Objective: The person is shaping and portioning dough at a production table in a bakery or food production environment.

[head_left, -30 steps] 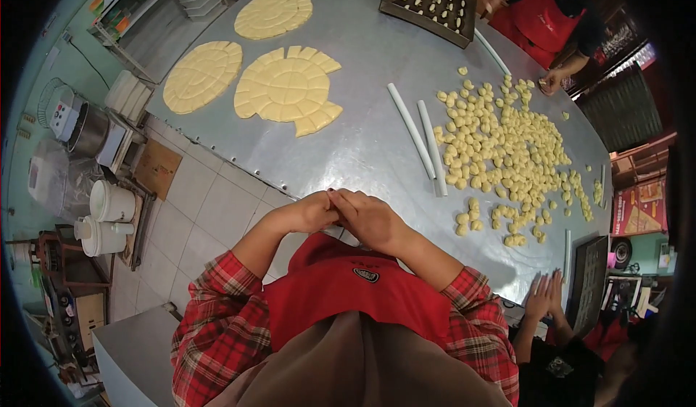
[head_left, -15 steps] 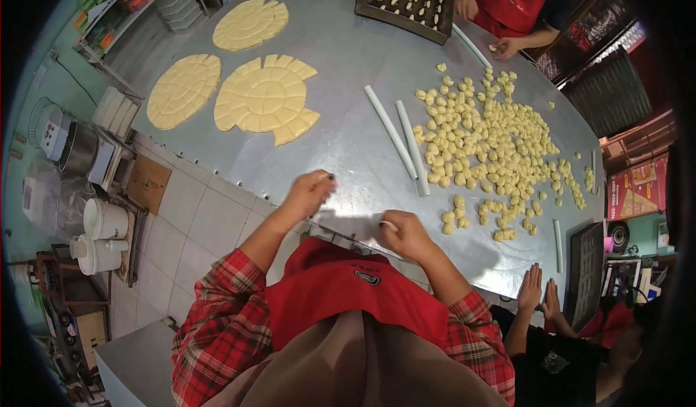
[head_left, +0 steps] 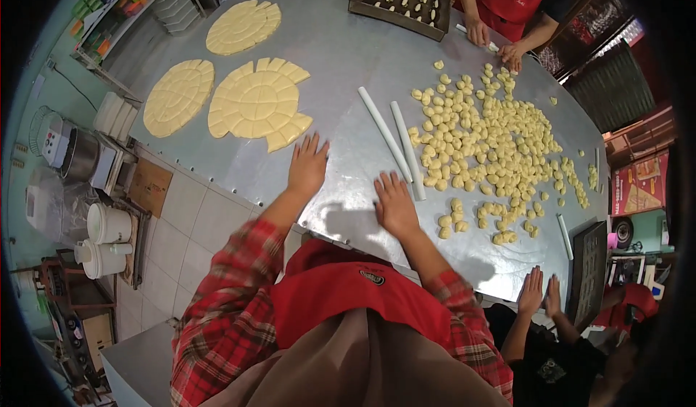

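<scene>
My left hand (head_left: 309, 167) is over the near part of the metal table (head_left: 333, 66), fingers stretched out and palm down, just below a scored yellow dough round (head_left: 255, 102) with a ragged right side. My right hand (head_left: 396, 207) reaches over the table's near edge, fingers also straight and spread, nothing seen in it. Whether either palm touches the metal I cannot tell. Beyond the right hand lie two pale rods, the left rod (head_left: 384, 133) and the right rod (head_left: 408, 149). Many small yellow dough balls (head_left: 500, 135) are spread to their right.
Two more cut dough rounds lie far left, one (head_left: 179, 99) nearer and one (head_left: 243, 27) farther. A dark baking tray (head_left: 357, 4) with filled rows stands at the back. A co-worker's hands (head_left: 512, 55) hold a pale rod at far right; another person's hands (head_left: 533, 291) are at lower right.
Both my hands have gone from closed to stretched out; the left has moved forward and the right slightly forward. The far co-worker has taken hold of the pale rod.
</scene>
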Demonstrator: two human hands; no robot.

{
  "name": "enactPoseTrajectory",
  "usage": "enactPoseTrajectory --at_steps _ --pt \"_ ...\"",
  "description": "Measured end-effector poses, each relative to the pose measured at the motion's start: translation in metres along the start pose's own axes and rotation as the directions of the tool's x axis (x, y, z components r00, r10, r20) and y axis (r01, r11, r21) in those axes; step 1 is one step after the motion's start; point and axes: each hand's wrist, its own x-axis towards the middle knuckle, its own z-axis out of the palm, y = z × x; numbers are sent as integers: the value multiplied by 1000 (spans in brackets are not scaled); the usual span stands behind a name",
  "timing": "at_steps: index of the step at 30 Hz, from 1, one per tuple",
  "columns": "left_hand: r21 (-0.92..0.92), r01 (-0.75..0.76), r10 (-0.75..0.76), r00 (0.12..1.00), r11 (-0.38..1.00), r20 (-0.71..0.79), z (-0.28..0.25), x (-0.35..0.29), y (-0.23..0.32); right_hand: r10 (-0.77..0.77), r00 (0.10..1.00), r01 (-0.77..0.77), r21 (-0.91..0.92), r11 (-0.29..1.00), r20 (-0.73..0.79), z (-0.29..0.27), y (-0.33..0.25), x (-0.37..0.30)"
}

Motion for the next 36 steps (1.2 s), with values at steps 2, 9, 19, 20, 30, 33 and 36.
enactPoseTrajectory --at_steps 2,9,19,20,30,33,36 --pt "-3 2 -2 999 1000 54 -4 -39 11 12 975 -16 14 1000 223 -4 -15 -39" --pt "-188 -200 212 976 962 44 7 14 37 -85 985 71 96 993 153 6 -26 23" --pt "-937 215 -190 968 277 166 25 -63 33 530 844 -367 810 457 83 1 -38 -45" --pt "-800 558 -74 827 218 557 -10 -50 60 525 845 -365 828 426 102 -2 -40 -35" --pt "-52 480 -416 806 876 421 -91 11 -103 561 648 -711 -145 688 -516 -160 89 -39" --pt "88 356 -366 885 930 289 -70 28 -85 381 673 -716 -429 550 -635 -189 63 -14" --pt "-80 233 -227 971 969 80 -41 27 -97 464 804 -523 -72 849 -373 -130 29 15"
